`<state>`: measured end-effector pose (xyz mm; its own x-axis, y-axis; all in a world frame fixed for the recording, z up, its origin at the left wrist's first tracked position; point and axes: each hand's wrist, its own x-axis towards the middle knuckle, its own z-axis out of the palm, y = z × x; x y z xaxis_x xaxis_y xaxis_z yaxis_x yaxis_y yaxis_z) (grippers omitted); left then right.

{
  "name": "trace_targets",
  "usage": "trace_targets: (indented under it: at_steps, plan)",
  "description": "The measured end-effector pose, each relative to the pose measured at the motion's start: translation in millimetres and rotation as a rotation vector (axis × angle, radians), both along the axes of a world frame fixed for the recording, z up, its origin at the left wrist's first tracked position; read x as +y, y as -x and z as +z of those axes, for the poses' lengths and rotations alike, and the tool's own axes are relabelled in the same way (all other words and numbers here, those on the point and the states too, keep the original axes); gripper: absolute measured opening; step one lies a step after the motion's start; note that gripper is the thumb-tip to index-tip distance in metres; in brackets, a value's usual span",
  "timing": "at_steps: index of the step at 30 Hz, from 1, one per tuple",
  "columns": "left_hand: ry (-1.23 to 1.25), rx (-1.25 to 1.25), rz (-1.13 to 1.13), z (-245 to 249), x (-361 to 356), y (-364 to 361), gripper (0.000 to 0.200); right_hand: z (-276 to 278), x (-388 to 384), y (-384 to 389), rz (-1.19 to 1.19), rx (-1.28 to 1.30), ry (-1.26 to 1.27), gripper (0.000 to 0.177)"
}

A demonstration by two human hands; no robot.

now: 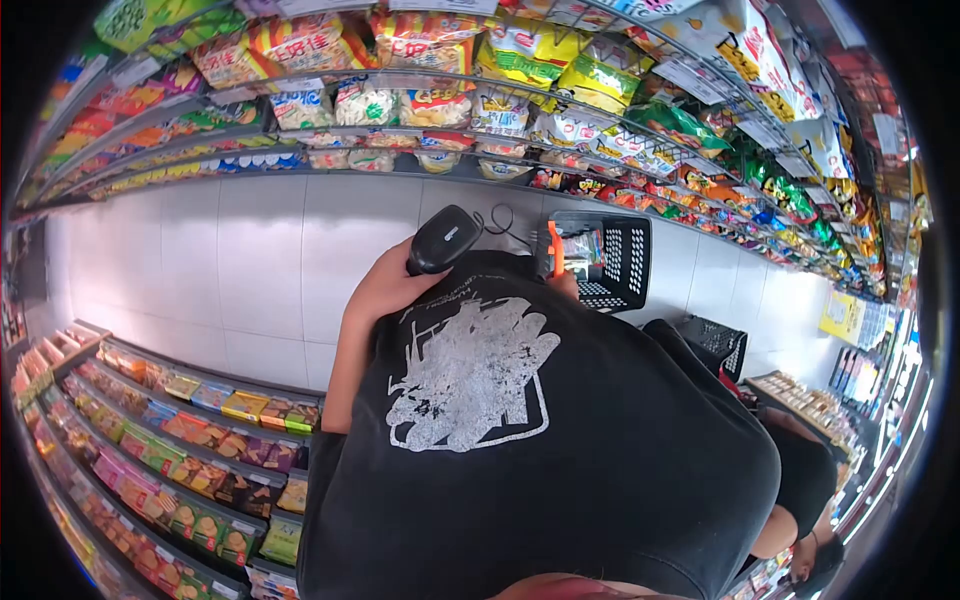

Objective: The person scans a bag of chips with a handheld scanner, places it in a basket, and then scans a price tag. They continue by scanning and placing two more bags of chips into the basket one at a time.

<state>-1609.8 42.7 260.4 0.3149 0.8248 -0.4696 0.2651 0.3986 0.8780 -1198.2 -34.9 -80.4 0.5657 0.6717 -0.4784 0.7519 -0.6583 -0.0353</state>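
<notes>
My left hand (388, 280) is wrapped round a rounded black handheld device (447, 240) with a small pale logo on its face. A thin dark cable (503, 219) curls beside the device, towards the basket. My right hand (566, 284) is closed at the lower end of an orange handle (555, 249), mostly hidden behind my black shirt (640, 430). That handle belongs to a black shopping basket (629, 262) with perforated sides. Small packaged goods (583, 250) lie inside the basket; their kind is too small to tell.
Shelves of bagged snacks (430, 45) run across the far side of the aisle. Low shelves of boxed snacks (180, 460) stand at the left. A second black basket (712, 343) is on the right, near another person (803, 470) in dark clothes. Pale floor tiles (265, 260) lie between.
</notes>
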Motion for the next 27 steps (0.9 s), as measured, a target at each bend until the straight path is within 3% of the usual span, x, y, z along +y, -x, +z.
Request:
trace_targets:
  at_steps: [5, 9, 27]
  plan:
    - [-0.059, -0.034, -0.087, -2, 10, -12, 0.044, 43, 11, 5, -0.003, 0.146, -0.054, 0.035]
    - [-0.063, -0.046, -0.163, -6, 20, -19, 0.046, 67, 21, 11, 0.024, 0.079, -0.062, 0.035]
    - [0.019, 0.103, -0.413, -13, 57, -84, 0.05, 52, 13, -8, -0.151, 0.245, -0.297, 0.028]
